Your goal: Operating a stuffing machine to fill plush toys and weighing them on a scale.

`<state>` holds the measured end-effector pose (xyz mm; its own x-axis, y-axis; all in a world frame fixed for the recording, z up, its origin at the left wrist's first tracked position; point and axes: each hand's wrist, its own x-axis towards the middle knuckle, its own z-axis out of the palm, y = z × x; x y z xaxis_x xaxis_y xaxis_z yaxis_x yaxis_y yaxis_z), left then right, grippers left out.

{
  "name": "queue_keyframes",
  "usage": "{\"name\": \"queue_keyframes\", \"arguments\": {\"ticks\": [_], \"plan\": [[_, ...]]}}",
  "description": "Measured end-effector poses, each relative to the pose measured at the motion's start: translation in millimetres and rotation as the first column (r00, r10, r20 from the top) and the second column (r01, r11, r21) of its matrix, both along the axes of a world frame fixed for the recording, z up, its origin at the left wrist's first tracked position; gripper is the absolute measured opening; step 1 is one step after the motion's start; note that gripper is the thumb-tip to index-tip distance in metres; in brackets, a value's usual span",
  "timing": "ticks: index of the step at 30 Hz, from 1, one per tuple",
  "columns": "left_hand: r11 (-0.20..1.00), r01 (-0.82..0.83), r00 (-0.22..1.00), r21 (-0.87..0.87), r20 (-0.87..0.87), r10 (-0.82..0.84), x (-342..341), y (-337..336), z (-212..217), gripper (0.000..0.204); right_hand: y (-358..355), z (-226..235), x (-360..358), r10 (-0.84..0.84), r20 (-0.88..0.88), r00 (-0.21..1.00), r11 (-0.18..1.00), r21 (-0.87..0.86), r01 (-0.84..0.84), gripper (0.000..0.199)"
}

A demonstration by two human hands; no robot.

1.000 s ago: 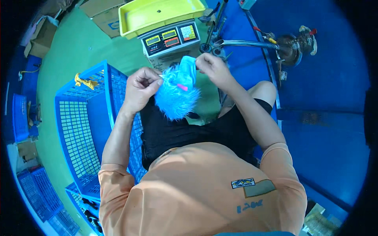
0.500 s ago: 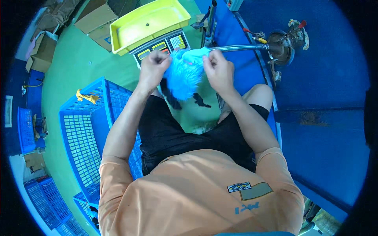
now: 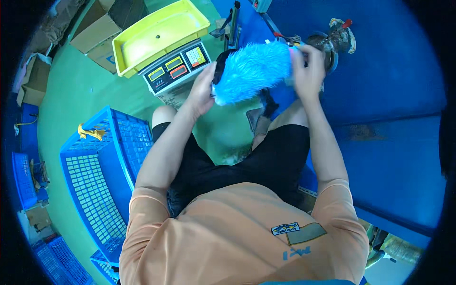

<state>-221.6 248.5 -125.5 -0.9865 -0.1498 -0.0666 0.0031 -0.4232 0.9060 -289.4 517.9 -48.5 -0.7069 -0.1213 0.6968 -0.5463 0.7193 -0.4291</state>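
A bright blue furry plush piece (image 3: 259, 69) is stretched out sideways in front of me, between my two hands. A black part (image 3: 222, 66) shows at its left end, beside my fingers. My left hand (image 3: 203, 92) is closed on that left end, its fingers partly behind the fur. At the other end my right hand (image 3: 309, 71) has its fingers bent around the edge, where a small pink bit shows. The metal fixture (image 3: 327, 52) on the blue bench stands just behind my right hand. Its tube is hidden behind or inside the plush; I cannot tell which.
A weighing scale (image 3: 175, 69) with a yellow tray (image 3: 161, 35) on top stands ahead on the left. A blue plastic crate (image 3: 90, 175) with a yellow cloth (image 3: 91, 132) on its rim is beside my left leg. The blue bench (image 3: 389, 156) runs along my right. Cardboard boxes (image 3: 97, 35) sit far left.
The plush has gone from hanging bunched at the tube's end to lying stretched out sideways. My right hand has moved right, toward the fixture. The bare tube is out of sight.
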Motion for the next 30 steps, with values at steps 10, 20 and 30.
{"name": "queue_keyframes", "arguments": {"ticks": [10, 20, 30], "plan": [[0.812, 0.095, 0.994, 0.576, -0.012, -0.108, 51, -12, 42, 0.046, -70, -14, -8, 0.479, 0.023, 0.877, 0.847, 0.251, -0.469, 0.037], [0.486, -0.434, 0.896, -0.758, -0.422, 0.142, 24, 2, 6, 0.040, -95, 8, -58, 0.561, 0.306, 0.769, 0.808, 0.000, -0.590, 0.019], [0.899, -0.025, 0.999, -0.437, 0.032, 0.043, 53, -2, 12, 0.020, -91, 24, -50, 0.004, 0.288, 0.958, 0.853, 0.499, -0.154, 0.034]]}}
